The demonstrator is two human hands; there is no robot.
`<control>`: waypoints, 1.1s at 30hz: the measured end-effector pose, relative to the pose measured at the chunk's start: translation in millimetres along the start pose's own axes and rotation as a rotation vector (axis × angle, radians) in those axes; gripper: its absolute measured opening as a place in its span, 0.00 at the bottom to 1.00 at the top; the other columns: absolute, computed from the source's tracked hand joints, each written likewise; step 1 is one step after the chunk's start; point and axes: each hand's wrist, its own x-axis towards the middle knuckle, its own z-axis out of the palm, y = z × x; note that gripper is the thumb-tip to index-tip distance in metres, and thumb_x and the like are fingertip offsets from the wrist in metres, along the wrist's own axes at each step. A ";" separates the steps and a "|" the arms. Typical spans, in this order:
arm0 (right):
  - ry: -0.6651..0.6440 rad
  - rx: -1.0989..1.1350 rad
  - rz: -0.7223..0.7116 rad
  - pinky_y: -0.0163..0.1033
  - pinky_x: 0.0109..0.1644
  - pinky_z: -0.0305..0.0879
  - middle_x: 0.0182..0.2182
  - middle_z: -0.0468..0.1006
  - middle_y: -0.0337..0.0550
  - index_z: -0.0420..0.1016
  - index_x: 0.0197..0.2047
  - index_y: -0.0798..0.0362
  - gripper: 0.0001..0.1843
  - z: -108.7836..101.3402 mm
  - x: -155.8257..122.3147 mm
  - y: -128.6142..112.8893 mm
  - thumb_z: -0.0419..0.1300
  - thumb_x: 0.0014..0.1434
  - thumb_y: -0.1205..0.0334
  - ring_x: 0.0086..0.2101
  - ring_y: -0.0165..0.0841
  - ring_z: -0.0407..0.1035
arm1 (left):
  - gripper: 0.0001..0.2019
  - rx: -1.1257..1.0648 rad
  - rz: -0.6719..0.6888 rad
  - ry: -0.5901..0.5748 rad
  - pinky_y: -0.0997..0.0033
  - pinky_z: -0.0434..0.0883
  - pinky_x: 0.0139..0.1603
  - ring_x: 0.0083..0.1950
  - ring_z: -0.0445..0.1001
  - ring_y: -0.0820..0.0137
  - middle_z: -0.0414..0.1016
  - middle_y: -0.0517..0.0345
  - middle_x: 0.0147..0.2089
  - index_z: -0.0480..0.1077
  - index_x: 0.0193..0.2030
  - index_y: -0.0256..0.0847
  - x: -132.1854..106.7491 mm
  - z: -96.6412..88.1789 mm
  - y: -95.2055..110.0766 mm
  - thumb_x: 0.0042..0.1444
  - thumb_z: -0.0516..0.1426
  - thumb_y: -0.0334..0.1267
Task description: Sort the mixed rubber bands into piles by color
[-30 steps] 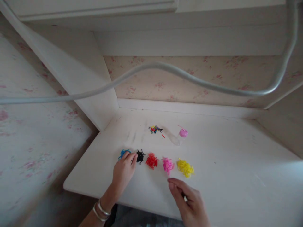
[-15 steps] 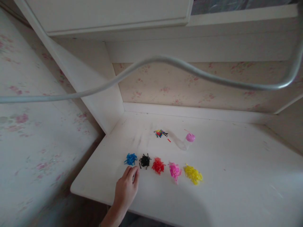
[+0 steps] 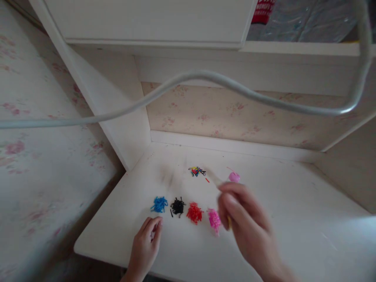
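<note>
My left hand [image 3: 147,239] rests low on the desk, just in front of a pile of blue rubber bands [image 3: 159,204]. Its thumb and fingers are closed together; anything between them is hidden. To the right lie piles of black rubber bands [image 3: 178,206], red rubber bands [image 3: 194,213] and pink rubber bands [image 3: 214,220]. My right hand [image 3: 242,215] is blurred above the desk, right of the pink pile, fingers pinched on something too small to make out. It covers nearly all of the yellow pile. Farther back sits a mixed-colour pile of bands [image 3: 196,171].
A pink round object [image 3: 234,177] stands behind my right hand, and a single red band [image 3: 207,180] lies near the mixed pile. A pale cable [image 3: 202,74] crosses the view above the white desk [image 3: 117,231]. A cabinet [image 3: 152,23] overhangs the back.
My right hand has come into view from the lower right and now covers the yellow pile. The camera view has shifted slightly; my left hand stays near the blue pile, fingers closed.
</note>
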 end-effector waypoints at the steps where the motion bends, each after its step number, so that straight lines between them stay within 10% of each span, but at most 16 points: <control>1: -0.043 -0.061 0.054 0.31 0.20 0.61 0.24 0.71 0.39 0.73 0.41 0.53 0.23 15.1 23.1 1.5 0.43 0.64 0.48 0.18 0.26 0.64 | 0.14 -0.024 -0.013 0.005 0.74 0.72 0.35 0.33 0.74 0.70 0.75 0.56 0.35 0.72 0.44 0.45 1.2 0.4 -1.7 0.62 0.48 0.46; 6: -0.105 -0.398 0.220 0.31 0.27 0.64 0.32 0.76 0.42 0.72 0.48 0.53 0.18 63.8 119.0 34.7 0.48 0.61 0.57 0.25 0.28 0.71 | 0.15 -0.082 -0.131 0.022 0.73 0.72 0.33 0.32 0.74 0.70 0.75 0.58 0.33 0.73 0.42 0.46 9.5 1.6 -8.5 0.61 0.48 0.48; 13: -0.067 -0.739 0.353 0.42 0.43 0.66 0.48 0.72 0.57 0.74 0.50 0.53 0.18 56.2 153.5 82.4 0.50 0.60 0.64 0.44 0.41 0.72 | 0.15 -0.100 -0.117 -0.043 0.74 0.72 0.34 0.33 0.74 0.70 0.75 0.57 0.36 0.73 0.42 0.46 9.3 1.2 -6.0 0.61 0.48 0.49; 24: -0.032 -0.810 0.296 0.37 0.43 0.63 0.43 0.77 0.53 0.77 0.43 0.55 0.18 56.7 152.9 103.6 0.47 0.63 0.62 0.43 0.38 0.72 | 0.16 -0.094 -0.098 -0.061 0.74 0.71 0.37 0.36 0.73 0.71 0.75 0.56 0.38 0.72 0.44 0.43 10.3 -0.3 -3.0 0.62 0.48 0.48; 33: -0.003 -0.591 0.007 0.32 0.41 0.63 0.38 0.78 0.44 0.76 0.42 0.53 0.21 66.4 96.7 73.5 0.43 0.65 0.56 0.38 0.31 0.71 | 0.15 -0.119 -0.120 -0.055 0.75 0.69 0.35 0.34 0.71 0.72 0.73 0.57 0.35 0.71 0.44 0.42 5.5 2.3 -5.2 0.62 0.49 0.47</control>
